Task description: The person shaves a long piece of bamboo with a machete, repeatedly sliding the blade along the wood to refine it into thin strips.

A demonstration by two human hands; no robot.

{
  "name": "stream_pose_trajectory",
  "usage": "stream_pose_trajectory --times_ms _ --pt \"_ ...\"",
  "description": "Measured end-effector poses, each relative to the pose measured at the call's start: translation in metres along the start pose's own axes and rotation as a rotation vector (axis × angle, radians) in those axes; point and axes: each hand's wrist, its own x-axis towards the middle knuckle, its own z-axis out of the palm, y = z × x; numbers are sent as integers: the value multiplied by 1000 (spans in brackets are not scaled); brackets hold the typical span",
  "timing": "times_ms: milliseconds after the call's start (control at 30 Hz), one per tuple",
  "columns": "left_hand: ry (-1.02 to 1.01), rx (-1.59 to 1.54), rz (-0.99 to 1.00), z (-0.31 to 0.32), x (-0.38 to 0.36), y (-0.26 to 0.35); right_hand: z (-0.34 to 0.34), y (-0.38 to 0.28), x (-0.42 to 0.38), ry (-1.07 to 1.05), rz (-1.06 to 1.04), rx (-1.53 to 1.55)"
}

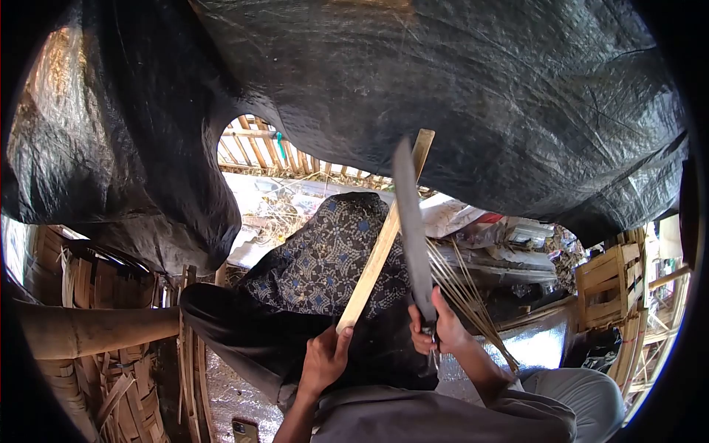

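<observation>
A long, pale, flat strip of bamboo or wood point(375, 264) slants up and to the right across the middle. My left hand point(325, 359) is closed round its lower end. In my right hand point(441, 328) is the handle of a large knife point(412, 229), its long grey blade pointing up. The blade passes in front of the strip's upper part; whether they touch I cannot tell. Behind the strip, a dark patterned cloth point(317, 255) covers my lap.
Black plastic sheeting point(480, 96) hangs low overhead. Thin strips point(473, 295) lie right of the knife. A thick bamboo pole point(103, 332) and woven pieces point(133, 399) are at left, a crate-like bamboo piece point(609, 280) at right, a phone point(245, 430) at the bottom.
</observation>
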Motion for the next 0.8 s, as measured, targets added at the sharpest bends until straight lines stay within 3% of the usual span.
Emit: stream_pose_trajectory --times_ms 133,267,433,567,633,800 --pt "-13 0 -1 0 2 6 5 8 4 -201 59 164" --pt "15 10 33 2 3 3 3 10 -4 -167 212 49" --pt "11 18 -8 1 0 3 3 3 10 -174 7 191" --pt "5 -15 -8 -1 2 10 0 11 4 -149 114 145" --pt "10 0 0 0 3 -1 -2 8 -1 -115 177 -28" --pt "-11 0 -25 -3 1 6 2 2 11 -149 -2 123"
